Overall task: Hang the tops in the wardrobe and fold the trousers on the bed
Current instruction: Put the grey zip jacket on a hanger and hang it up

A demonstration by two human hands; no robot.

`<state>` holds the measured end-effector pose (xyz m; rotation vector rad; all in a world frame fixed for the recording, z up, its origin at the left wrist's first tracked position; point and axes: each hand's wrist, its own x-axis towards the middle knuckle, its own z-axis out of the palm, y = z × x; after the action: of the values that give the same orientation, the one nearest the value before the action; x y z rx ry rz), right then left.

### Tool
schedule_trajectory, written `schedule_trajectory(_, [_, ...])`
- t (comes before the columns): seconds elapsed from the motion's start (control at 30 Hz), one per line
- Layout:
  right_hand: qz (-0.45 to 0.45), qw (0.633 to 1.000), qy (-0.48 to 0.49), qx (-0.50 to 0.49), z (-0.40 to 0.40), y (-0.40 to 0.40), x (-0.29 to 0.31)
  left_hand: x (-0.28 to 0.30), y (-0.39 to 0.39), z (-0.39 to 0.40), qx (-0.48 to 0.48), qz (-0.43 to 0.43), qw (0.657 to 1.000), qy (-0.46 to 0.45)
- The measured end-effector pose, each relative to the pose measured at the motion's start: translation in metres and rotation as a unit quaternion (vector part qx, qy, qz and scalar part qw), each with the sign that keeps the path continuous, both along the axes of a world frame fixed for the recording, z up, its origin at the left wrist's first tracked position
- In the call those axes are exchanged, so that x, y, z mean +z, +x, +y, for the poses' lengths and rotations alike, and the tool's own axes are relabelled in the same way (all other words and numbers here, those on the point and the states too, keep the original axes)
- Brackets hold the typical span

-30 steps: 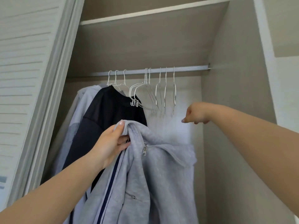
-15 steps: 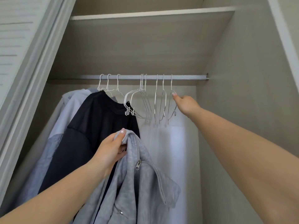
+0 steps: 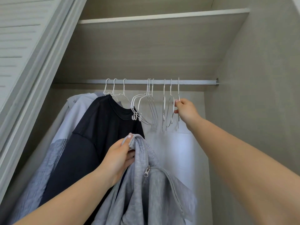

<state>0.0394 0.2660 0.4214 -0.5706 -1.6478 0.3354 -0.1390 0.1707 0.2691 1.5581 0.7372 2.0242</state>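
Note:
I face the open wardrobe. My left hand grips a grey zip-up hoodie near its collar, holding it up in front of the hanging clothes. My right hand pinches the rightmost empty white wire hanger, which still hangs on the silver rail. Several more empty wire hangers hang to its left. A black top and a light grey top hang at the left end of the rail.
A shelf runs above the rail. The louvred wardrobe door stands at the left and the wardrobe side wall at the right. A white garment or panel lies behind the hoodie.
My right hand rose from a loose fist below the hangers to the rightmost hanger and closed on it. The view tilted upward. My left hand kept hold of the hoodie.

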Motion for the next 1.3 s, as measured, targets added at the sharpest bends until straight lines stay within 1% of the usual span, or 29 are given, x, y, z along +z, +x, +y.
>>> schedule_trajectory(0.1, [0.016,0.999,0.028,0.018,0.001,-0.009,-0.004,-0.002,-0.001,0.003,-0.004,0.015,1.000,0.005])
schedule_trajectory(0.2, [0.007,0.998,0.055,0.010,0.000,-0.013,-0.007,-0.006,-0.001,0.005,-0.004,0.026,1.000,0.009])
schedule_trajectory(0.37, [0.013,0.999,0.038,0.012,-0.011,-0.012,-0.033,-0.017,-0.003,0.004,0.009,0.048,0.999,0.003])
schedule_trajectory(0.5, [0.025,1.000,0.004,0.003,-0.031,0.002,-0.076,-0.036,-0.003,-0.003,0.026,0.069,0.997,0.010])
schedule_trajectory(0.57, [0.016,1.000,-0.015,0.001,-0.043,0.010,-0.101,-0.047,-0.005,-0.005,0.044,0.047,0.998,0.009])
schedule_trajectory(0.67, [0.011,0.999,-0.049,0.009,-0.062,0.023,-0.140,-0.065,-0.007,-0.005,0.066,0.010,0.998,-0.015])
schedule_trajectory(0.77, [0.001,0.996,-0.084,0.014,-0.081,0.036,-0.175,-0.086,-0.007,-0.006,0.074,0.020,0.996,-0.037])
schedule_trajectory(0.83, [-0.001,0.996,-0.086,0.007,-0.091,0.045,-0.197,-0.103,-0.004,-0.009,0.074,0.029,0.996,-0.049])
schedule_trajectory(0.93, [0.031,0.997,-0.074,0.010,-0.103,0.064,-0.224,-0.125,0.002,-0.017,0.097,0.046,0.992,-0.068])
schedule_trajectory(1.07, [0.092,0.993,-0.058,0.036,-0.123,0.097,-0.241,-0.152,0.004,-0.042,0.189,0.096,0.975,-0.073])
schedule_trajectory(1.2, [0.160,0.979,-0.074,0.100,-0.147,0.125,-0.249,-0.179,-0.001,-0.074,0.240,0.160,0.951,-0.109])
schedule_trajectory(1.3, [0.173,0.970,-0.093,0.141,-0.167,0.142,-0.255,-0.196,0.007,-0.103,0.282,0.169,0.936,-0.128])
